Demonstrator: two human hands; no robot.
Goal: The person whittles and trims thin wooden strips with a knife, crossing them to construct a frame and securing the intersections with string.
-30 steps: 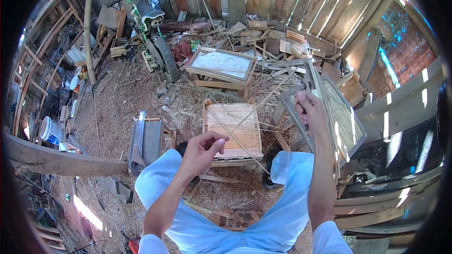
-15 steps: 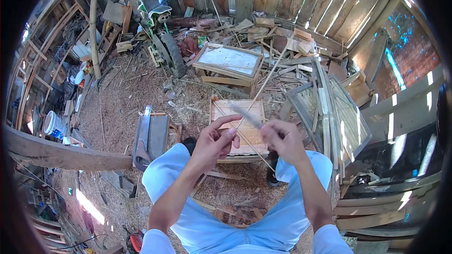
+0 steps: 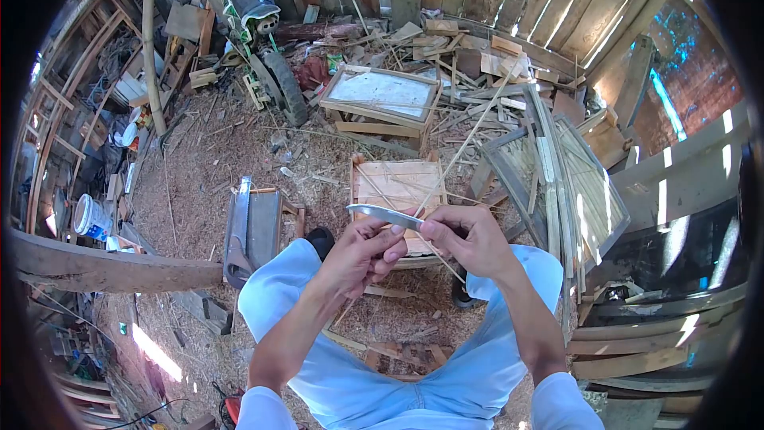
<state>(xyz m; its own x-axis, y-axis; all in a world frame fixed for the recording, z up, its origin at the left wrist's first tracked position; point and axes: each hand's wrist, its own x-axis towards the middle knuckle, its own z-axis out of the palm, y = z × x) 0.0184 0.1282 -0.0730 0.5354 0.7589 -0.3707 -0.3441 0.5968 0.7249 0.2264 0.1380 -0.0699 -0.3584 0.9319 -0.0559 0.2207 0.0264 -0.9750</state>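
Observation:
My right hand (image 3: pixel 469 237) is closed round the near end of a knife (image 3: pixel 386 215), whose blade points left across the front of my left hand. The fingers of my left hand (image 3: pixel 368 255) are closed on a long thin stick (image 3: pixel 469 139), which slants up to the right from behind the blade. Both hands are close together above my lap. Beneath them stands a small wooden crate (image 3: pixel 398 183) with thin sticks lying over it.
A handsaw (image 3: pixel 238 227) rests on a dark-topped box (image 3: pixel 264 229) at the left. Farther off are a framed panel (image 3: pixel 382 95), scrap wood (image 3: pixel 477 56) and a bike (image 3: pixel 274 72). Wooden frames (image 3: pixel 549 183) lean at the right; a white bucket (image 3: pixel 92 217) is far left.
My right hand has come down and left to meet my left hand. The knife blade, smeared by motion half a second ago, now lies nearly level across the stick.

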